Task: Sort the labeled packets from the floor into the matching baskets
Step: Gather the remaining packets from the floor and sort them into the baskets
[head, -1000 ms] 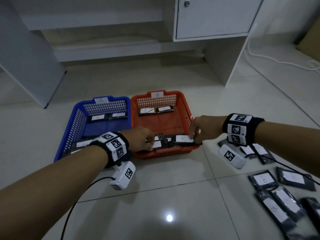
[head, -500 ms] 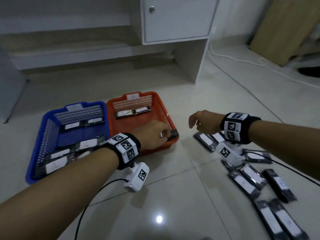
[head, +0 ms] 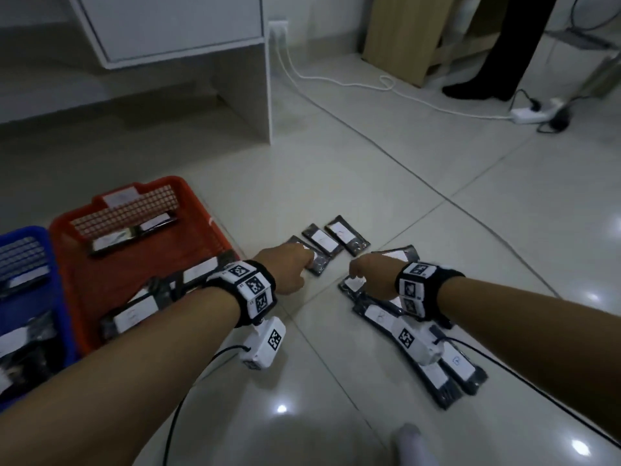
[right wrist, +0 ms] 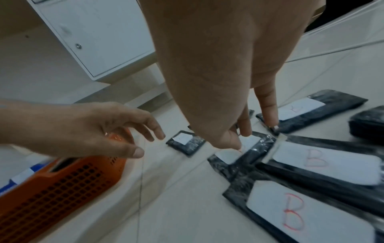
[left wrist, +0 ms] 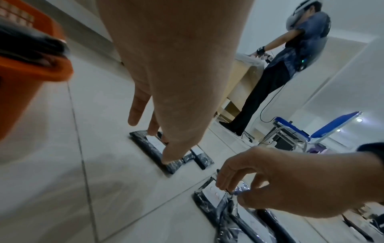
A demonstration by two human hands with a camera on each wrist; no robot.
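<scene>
Several black packets with white labels lie on the tiled floor. My left hand point(head: 304, 260) reaches down over the leftmost packet point(head: 317, 265) of a row of three, fingers straight and spread, fingertips point(left wrist: 164, 141) touching it, thumb apart. My right hand point(head: 356, 275) pinches the near end of another packet point(head: 349, 288) at the tip of a pile; its thumb point(right wrist: 232, 143) presses the label and the wrapper point(left wrist: 239, 190) is bunched between thumb and fingers. The red basket point(head: 100, 280) and blue basket point(head: 20, 233) at the left both hold labelled packets.
Packets marked B point(right wrist: 324, 161) lie under my right wrist, with more toward me point(head: 437, 375). A white cabinet point(head: 174, 28) stands behind the baskets. A white cable point(head: 336, 79) runs to a power strip point(head: 534, 112). Another person point(left wrist: 290, 57) stands at the back right.
Both hands have left the red basket and moved right to the packets on the floor. The left hand let go of the packet in the basket. The view swung right.
</scene>
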